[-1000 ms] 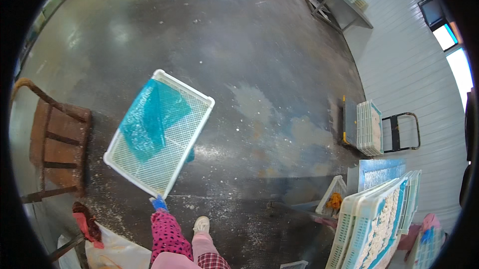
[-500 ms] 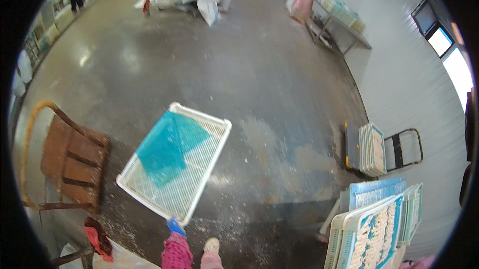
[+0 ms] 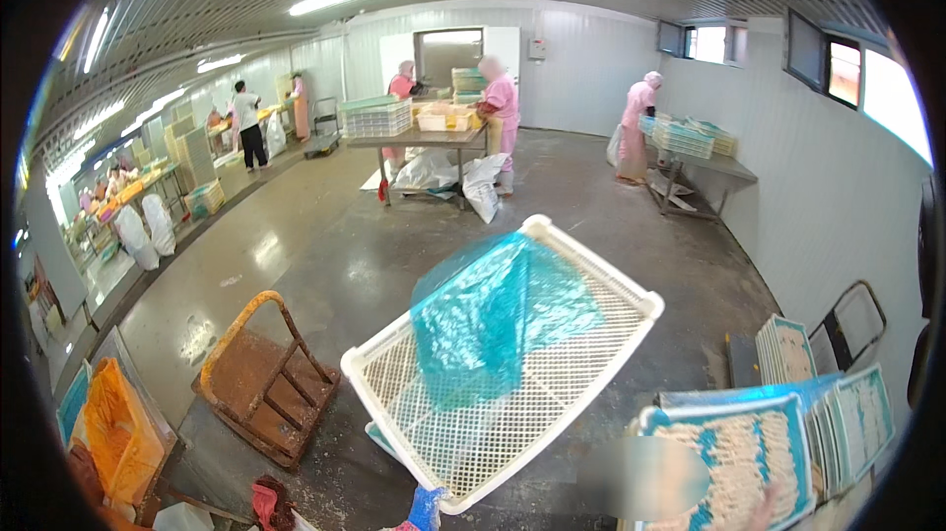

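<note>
A large white mesh tray (image 3: 591,373) is held up tilted in front of me, with a crumpled sheet of translucent teal plastic film (image 3: 473,324) lying over its upper left part. My left hand (image 3: 426,508), in a blue glove, grips the tray's lower corner; the fingertips are partly hidden. A pale teal edge (image 3: 379,440) peeks out beneath the tray's left side. My right hand is out of view. At the lower right, a teal-lined tray (image 3: 645,423) carries rows of pale food pieces, partly covered by a blurred patch.
A rusty cart (image 3: 266,373) stands to the left, near an orange-lined bin (image 3: 118,432). More filled trays (image 3: 857,423) and a hand trolley (image 3: 857,334) are on the right. Farther off, people in pink work at metal tables (image 3: 424,140). White sacks (image 3: 483,186) lie beneath one table.
The view has tilted upward, bringing the ceiling and far tables into sight. The tray, with the film on it, appears larger and farther right, with my left hand still on its corner.
</note>
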### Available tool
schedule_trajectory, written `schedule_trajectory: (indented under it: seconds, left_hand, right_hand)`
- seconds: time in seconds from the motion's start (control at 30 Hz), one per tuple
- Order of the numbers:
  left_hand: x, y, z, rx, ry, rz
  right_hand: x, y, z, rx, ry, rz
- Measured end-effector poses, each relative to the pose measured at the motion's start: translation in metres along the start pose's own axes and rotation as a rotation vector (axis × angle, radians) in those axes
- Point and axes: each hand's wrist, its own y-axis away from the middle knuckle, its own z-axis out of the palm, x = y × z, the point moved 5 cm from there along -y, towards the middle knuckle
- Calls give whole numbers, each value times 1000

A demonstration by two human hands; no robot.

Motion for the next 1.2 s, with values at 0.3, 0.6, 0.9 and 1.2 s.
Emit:
schedule_trajectory:
  seconds: [0.3,0.6,0.9,1.2]
  left_hand:
    - [-4,170,95,-478,-443,19]
    - [43,219,183,-487,-447,-115]
    - [50,150,170,-475,-749,219]
    - [8,150,220,-410,-701,73]
  right_hand:
    - [-14,79,26,228,-753,-68]
    - [65,130,-14,439,-683,127]
    - [25,118,-1,400,-423,248]
    - [74,60,-88,761,-81,17]
